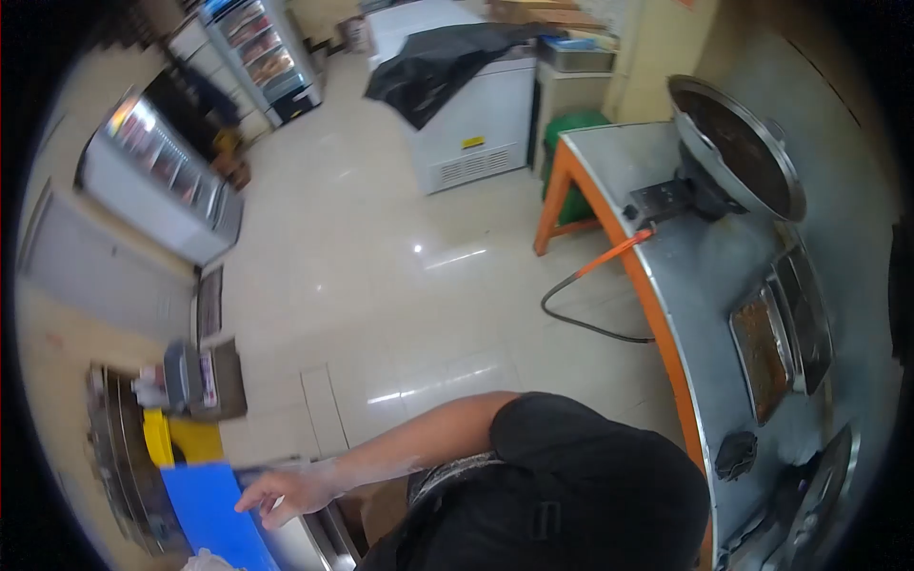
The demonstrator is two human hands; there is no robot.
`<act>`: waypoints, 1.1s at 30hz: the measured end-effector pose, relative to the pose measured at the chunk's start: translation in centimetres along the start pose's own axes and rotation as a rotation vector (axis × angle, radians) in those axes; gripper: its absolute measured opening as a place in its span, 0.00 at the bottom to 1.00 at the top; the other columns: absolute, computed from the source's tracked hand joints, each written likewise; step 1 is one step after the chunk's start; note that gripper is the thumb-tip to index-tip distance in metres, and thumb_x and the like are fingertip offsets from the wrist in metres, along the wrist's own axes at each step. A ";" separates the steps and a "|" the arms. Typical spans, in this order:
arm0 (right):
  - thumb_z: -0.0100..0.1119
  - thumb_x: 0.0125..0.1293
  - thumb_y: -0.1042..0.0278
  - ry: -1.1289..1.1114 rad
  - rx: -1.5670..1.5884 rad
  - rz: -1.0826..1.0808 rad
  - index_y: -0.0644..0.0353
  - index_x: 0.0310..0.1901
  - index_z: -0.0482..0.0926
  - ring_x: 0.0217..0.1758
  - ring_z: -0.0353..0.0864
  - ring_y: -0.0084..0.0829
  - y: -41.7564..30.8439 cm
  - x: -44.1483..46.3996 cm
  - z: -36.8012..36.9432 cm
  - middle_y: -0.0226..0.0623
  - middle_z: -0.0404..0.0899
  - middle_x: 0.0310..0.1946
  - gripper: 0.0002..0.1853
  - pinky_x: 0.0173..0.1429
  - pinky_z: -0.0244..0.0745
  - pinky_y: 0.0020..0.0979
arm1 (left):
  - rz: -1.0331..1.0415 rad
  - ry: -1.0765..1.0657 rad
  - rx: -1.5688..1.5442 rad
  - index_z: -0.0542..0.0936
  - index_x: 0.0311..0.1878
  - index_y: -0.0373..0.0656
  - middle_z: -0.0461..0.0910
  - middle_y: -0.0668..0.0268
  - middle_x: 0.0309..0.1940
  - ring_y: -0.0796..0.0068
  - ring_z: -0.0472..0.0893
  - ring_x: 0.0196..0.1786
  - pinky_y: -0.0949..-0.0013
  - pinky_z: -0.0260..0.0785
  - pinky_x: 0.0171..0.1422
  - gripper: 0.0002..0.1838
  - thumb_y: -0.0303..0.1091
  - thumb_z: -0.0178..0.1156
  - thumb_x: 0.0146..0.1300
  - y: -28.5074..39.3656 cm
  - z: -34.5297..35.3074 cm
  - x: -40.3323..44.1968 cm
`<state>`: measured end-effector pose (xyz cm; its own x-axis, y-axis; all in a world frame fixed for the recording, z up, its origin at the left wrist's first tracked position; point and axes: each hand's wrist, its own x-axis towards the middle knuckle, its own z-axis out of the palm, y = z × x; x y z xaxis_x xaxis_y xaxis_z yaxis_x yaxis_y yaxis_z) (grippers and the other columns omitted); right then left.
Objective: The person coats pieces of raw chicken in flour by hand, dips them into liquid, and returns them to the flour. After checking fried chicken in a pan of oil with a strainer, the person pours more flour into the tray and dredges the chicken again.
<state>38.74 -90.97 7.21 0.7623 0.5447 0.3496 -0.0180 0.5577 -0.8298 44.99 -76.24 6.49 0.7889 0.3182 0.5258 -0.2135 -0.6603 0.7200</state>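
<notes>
My right hand reaches to the left at the end of a bare arm with white powder on the forearm. Its forefinger and thumb are apart, and I see nothing clearly held; a small pale patch shows between them. Just beside and below the fingertips is a flat blue surface. Part of something whitish and crumpled shows at the bottom edge, too cut off to name. A black sleeve and shirt fill the lower middle. My left hand is out of sight.
Right of me runs an orange-edged metal table with a large wok on a burner, a tray of brown food and a dark cloth-like lump. A hose hangs off its edge. A chest freezer and glass-door fridges stand beyond.
</notes>
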 end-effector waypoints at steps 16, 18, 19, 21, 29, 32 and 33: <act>0.56 0.66 0.58 1.568 0.002 -0.206 0.57 0.58 0.74 0.47 0.76 0.22 -23.5 -43.2 -41.1 0.29 0.79 0.48 0.21 0.47 0.72 0.27 | 0.210 -0.758 -0.340 0.77 0.57 0.37 0.82 0.61 0.48 0.70 0.81 0.45 0.70 0.74 0.48 0.19 0.32 0.57 0.64 37.7 63.1 3.2; 0.55 0.67 0.58 1.700 0.116 -0.343 0.58 0.58 0.74 0.46 0.76 0.22 -25.4 -45.6 -40.8 0.29 0.79 0.47 0.20 0.47 0.72 0.26 | 0.453 -0.982 -0.520 0.77 0.57 0.36 0.82 0.60 0.46 0.70 0.82 0.44 0.69 0.75 0.47 0.19 0.31 0.56 0.64 39.7 75.2 1.9; 0.55 0.68 0.59 1.755 0.107 -0.434 0.59 0.57 0.74 0.47 0.77 0.23 -25.8 -46.7 -40.8 0.31 0.78 0.48 0.20 0.48 0.73 0.28 | 0.445 -1.005 -0.501 0.77 0.57 0.36 0.82 0.60 0.46 0.70 0.82 0.43 0.70 0.75 0.47 0.19 0.30 0.56 0.63 42.0 80.2 -0.2; 0.53 0.70 0.61 1.830 0.091 -0.613 0.63 0.56 0.74 0.49 0.77 0.26 -26.3 -48.7 -41.7 0.35 0.78 0.50 0.18 0.49 0.74 0.30 | 0.426 -1.164 -0.653 0.77 0.57 0.36 0.82 0.59 0.46 0.69 0.82 0.43 0.69 0.76 0.46 0.20 0.29 0.57 0.62 46.8 87.8 -5.2; 0.53 0.69 0.63 1.998 -0.108 -0.912 0.64 0.55 0.74 0.47 0.76 0.24 -34.6 -54.4 -51.2 0.36 0.79 0.45 0.18 0.50 0.71 0.26 | 0.551 -1.427 -0.728 0.78 0.54 0.33 0.81 0.60 0.47 0.72 0.79 0.46 0.72 0.71 0.50 0.18 0.26 0.61 0.59 67.6 100.4 -20.4; 0.53 0.69 0.61 1.957 -0.106 -1.001 0.64 0.54 0.75 0.46 0.76 0.24 -38.9 -56.3 -56.0 0.36 0.79 0.46 0.18 0.50 0.71 0.27 | 0.561 -1.683 -0.947 0.77 0.55 0.33 0.81 0.60 0.46 0.71 0.81 0.46 0.71 0.74 0.50 0.18 0.23 0.58 0.61 74.2 103.8 -24.9; 0.53 0.70 0.61 1.959 -0.134 -1.026 0.65 0.54 0.74 0.45 0.76 0.25 -40.0 -57.0 -57.7 0.38 0.79 0.46 0.18 0.49 0.71 0.28 | 0.563 -1.799 -1.037 0.76 0.55 0.34 0.82 0.61 0.43 0.71 0.82 0.45 0.70 0.75 0.51 0.16 0.22 0.56 0.63 76.2 104.9 -26.8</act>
<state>33.32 -180.50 -4.60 -0.0175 -0.9929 -0.1179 0.6608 0.0769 -0.7466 68.02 -206.44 -0.25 -0.0387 -0.9594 0.2793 -0.2218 0.2808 0.9338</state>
